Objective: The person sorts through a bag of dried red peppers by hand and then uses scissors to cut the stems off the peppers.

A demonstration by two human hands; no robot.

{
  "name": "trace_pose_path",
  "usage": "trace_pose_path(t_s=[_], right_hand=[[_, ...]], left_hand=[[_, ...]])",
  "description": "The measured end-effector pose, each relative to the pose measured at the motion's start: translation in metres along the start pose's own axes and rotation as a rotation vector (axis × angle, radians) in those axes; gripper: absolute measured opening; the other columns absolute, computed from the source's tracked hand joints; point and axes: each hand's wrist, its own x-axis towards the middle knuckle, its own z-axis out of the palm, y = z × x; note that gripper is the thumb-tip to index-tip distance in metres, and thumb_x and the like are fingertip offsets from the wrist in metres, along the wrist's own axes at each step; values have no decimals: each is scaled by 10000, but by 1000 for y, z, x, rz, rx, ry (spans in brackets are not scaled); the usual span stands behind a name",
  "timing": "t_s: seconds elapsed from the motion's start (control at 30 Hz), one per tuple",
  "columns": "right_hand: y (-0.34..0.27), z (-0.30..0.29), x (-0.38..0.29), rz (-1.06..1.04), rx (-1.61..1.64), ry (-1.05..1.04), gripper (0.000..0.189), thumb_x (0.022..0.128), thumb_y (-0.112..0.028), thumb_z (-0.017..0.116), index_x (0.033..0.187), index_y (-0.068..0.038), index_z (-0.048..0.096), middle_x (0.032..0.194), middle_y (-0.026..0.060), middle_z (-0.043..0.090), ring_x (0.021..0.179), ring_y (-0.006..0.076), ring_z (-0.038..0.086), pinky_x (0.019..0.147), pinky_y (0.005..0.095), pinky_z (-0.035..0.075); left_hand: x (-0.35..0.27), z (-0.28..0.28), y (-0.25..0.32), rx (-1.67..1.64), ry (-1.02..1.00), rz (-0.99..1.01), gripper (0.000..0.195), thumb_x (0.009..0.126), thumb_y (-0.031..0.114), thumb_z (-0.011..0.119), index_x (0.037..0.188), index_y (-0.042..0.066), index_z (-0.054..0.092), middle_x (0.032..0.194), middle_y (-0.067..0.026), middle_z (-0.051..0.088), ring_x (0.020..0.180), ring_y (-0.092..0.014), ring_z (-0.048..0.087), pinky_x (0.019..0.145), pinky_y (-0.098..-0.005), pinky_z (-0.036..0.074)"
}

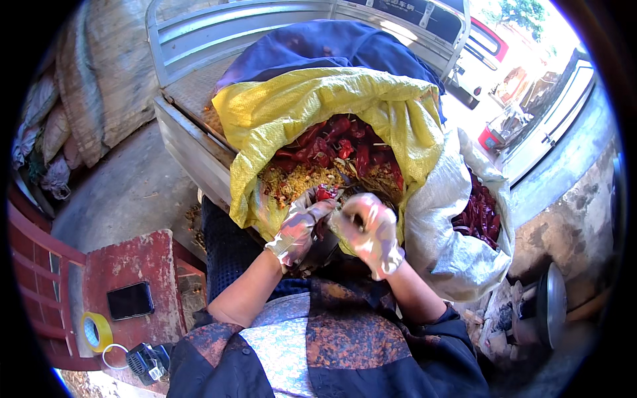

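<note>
A yellow woven sack (328, 89) lies open before me, its mouth facing my body. Inside it are dried red chili peppers (338, 142), with a heap of yellow chili seeds and bits (303, 176) in front of them. At the lower rim of the mouth, my gloved left hand (298, 226) grips a dried red chili (327, 192). My right hand (369, 230), gloved too, is just beside it with curled fingers. Its fingertips come close to the left hand's, and blur hides whether they pinch anything. Both gloves are pale with coloured patches.
A white woven sack (448, 263) with dark red chilies (477, 214) stands at right. Behind is a metal cargo bed (194, 164) with dark blue cloth (318, 42). A red wooden chair (134, 258) at left bears a phone (130, 300) and yellow tape roll (102, 331).
</note>
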Motion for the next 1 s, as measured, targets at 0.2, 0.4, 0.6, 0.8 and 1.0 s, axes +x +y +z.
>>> trace_pose_path(t_s=[0.2,0.4,0.6,0.8,1.0], right_hand=[[33,7,22,95,590,-15,252,739,10,641,989,-14,615,862,76,597,782,147,588,709,258,471],[23,12,12,213,826,-35,121,777,41,592,897,30,595,827,44,586,759,119,570,685,234,457],[6,15,4,660,1266,22,6,837,-40,572,843,-38,573,709,47,578,577,72,522,463,170,351],[14,19,0,877,1553,-17,35,847,-93,569,814,-82,563,696,15,569,476,46,419,401,176,280],[8,19,4,896,1333,108,48,859,-120,555,815,-99,557,682,-8,537,456,45,373,393,183,264]], left_hand=[[-2,-2,3,329,-81,28,417,818,126,567,1204,20,448,1057,-42,538,953,-117,514,858,-262,416],[2,-33,-28,398,-206,202,370,796,19,569,1157,20,490,1002,-31,587,930,-111,546,818,-249,442],[0,-43,-40,330,-154,140,286,814,7,576,1097,0,536,1023,-65,613,899,-133,588,780,-249,468],[3,-45,-44,341,-111,141,263,803,-19,591,1064,-14,570,983,-89,633,898,-149,600,779,-238,480],[0,-32,-30,234,-172,74,263,784,-13,595,1045,16,571,920,-43,622,844,-108,584,736,-225,474]])
